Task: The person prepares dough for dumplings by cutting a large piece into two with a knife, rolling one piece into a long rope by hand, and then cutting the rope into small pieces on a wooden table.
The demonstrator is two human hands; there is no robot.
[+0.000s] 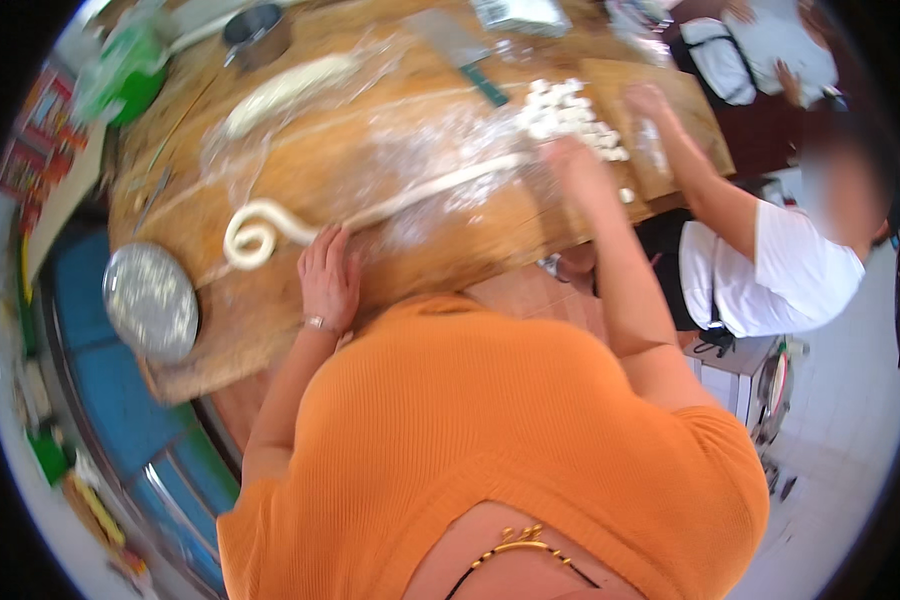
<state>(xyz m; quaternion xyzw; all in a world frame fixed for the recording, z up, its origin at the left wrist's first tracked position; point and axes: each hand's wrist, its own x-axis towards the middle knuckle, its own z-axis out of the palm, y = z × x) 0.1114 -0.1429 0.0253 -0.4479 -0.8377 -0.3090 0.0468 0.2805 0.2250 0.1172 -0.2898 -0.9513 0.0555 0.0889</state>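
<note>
A long dough rope [435, 186] runs across the floured wooden table, its left end coiled into a spiral. My left hand [328, 277] rests with extended fingers on the rope, just right of the coil, without gripping it. At the rope's right end is my right hand [576, 171], blurred; its fingertips are hidden, so I cannot tell whether it pinches the dough. Many small cut dough pieces [559, 109] lie beyond that hand, and one stray piece [627, 196] sits to its right. A larger dough log [292, 94] lies on plastic wrap farther back.
A cleaver [457, 52] with a green handle lies at the back of the wooden table [270, 315]. A round metal lid or tray [151, 301] is at the left edge, a dark pot [256, 36] behind. At right, a co-worker's hand [645, 101] is over a wooden board [675, 112].
</note>
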